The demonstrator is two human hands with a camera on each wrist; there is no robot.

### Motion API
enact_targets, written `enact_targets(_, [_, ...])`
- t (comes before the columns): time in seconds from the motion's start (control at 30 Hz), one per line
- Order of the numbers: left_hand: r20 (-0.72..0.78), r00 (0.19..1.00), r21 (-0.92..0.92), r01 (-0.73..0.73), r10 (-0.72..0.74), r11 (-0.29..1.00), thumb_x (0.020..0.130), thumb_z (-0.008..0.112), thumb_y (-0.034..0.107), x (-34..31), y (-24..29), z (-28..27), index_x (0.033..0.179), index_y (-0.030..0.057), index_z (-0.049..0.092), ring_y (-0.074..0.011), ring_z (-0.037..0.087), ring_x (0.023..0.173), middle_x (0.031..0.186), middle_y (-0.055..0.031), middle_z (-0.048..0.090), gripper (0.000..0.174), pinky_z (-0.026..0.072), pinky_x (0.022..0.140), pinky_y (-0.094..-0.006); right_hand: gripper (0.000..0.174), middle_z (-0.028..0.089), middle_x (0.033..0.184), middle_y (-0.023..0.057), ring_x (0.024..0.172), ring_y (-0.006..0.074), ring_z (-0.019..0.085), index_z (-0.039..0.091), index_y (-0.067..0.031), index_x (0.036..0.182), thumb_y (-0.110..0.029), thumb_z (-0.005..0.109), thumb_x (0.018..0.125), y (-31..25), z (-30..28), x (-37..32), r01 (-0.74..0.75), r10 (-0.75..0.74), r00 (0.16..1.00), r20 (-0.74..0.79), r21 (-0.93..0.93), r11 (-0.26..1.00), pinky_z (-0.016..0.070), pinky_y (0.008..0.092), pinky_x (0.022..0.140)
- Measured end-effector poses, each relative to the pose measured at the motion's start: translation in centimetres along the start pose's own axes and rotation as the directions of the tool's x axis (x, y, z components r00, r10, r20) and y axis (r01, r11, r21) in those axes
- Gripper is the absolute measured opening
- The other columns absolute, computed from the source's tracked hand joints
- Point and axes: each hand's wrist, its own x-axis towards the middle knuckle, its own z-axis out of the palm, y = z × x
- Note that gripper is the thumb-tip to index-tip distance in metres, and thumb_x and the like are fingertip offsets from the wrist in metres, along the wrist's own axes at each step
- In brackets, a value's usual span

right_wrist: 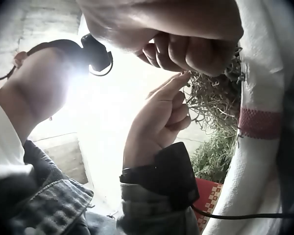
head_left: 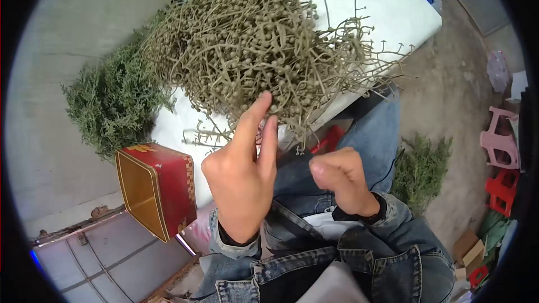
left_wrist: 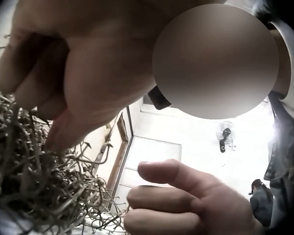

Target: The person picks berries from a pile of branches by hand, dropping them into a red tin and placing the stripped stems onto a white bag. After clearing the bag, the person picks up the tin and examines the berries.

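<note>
A heaped pile of thin brown-green stems [head_left: 241, 45] with small round knobs lies on a white woven sack [head_left: 370, 0]. My left hand [head_left: 241, 179] reaches to the pile's near edge, its index finger straight with the tip at the stems. Its other fingers bend in toward the palm in the right wrist view, and no stem shows pinched between them. My right hand [head_left: 345, 177] hovers over my lap, to the right of the left one. Its fingers are curled with the thumb near the index finger, and nothing sticks out of it.
An open red tin [head_left: 177, 185] lies tilted at the left, beside the sack. Green leafy sprigs [head_left: 118, 101] lie left of the pile, and another bunch [head_left: 424, 171] is on the floor at the right. Pink [head_left: 499, 140] and red stools [head_left: 501, 191] stand farther right.
</note>
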Motion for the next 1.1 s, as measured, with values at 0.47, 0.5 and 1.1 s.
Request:
enact_targets(0.47, [0.533,0.836,-0.753,0.539,-0.13,0.377,0.096,0.058,0.011,-1.4,-3.3,-1.6,0.094,-0.0028,0.06,-0.0031,0.046,0.05,0.06,0.0057,0.05,0.014,0.0332,0.047,-0.0194,0.035,0.037,0.051,0.0059,0.048,0.0104,0.032,0.048,0.0029,0.065,-0.014,0.054,0.095,-1.7,1.2,0.9,0.102,-0.095,0.992,0.08,-0.085,0.991,0.027,0.0311,0.045])
enact_targets(0.5, [0.621,0.779,-0.759,0.626,-0.089,0.182,0.096,0.057,0.013,-1.7,-3.8,-1.6,0.091,-0.003,0.059,-0.0027,0.044,0.049,0.06,0.0074,0.048,0.017,0.0325,0.047,-0.0197,0.034,0.04,0.051,0.0061,0.05,0.0087,0.032,0.054,0.004,0.067,-0.015,0.056,0.095,-1.8,1.2,1.2,0.099,-0.093,0.992,0.086,-0.074,0.992,0.0286,0.0304,0.045])
enact_targets(1.1, [-0.035,0.829,0.123,-0.551,0.559,0.825,0.079,0.072,0.018,-4.0,-5.6,1.5,0.091,0.0025,0.069,-0.0151,0.044,0.046,0.058,0.0011,0.045,0.02,0.0351,0.043,-0.029,0.032,0.052,0.055,0.0033,0.051,0.0055,0.04,0.058,0.0018,0.069,-0.012,0.054,0.097,-1.1,0.8,3.0,-0.053,0.097,0.989,0.111,-0.352,0.934,0.0332,0.0266,0.046])
